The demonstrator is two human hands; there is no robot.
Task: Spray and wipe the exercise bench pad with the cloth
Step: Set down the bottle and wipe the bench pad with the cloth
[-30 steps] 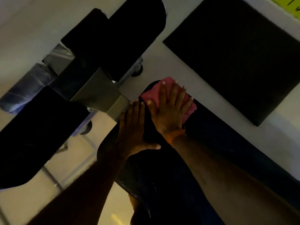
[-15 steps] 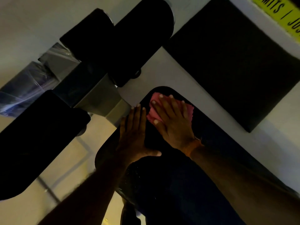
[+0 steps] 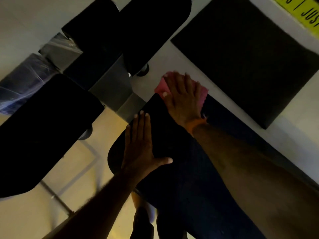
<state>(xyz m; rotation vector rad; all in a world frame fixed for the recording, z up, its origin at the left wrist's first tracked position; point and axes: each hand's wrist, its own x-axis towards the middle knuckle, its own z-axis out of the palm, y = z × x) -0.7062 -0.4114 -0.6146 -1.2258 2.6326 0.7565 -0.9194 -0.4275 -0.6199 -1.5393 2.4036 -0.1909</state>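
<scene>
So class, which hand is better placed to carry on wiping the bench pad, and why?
The right hand: it lies flat on the pink cloth at the far end of the bench pad. The left hand lies bare and spread on the pad, seemingly bracing.

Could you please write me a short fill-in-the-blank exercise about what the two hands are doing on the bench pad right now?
1. The cloth under the right hand is coloured ____.
2. The left hand lies flat on the bench pad and holds ____.
3. The cloth sits at the pad's far ____.
4. The sign at the top right is coloured ____.

Missing words: pink; nothing; end; yellow
</scene>
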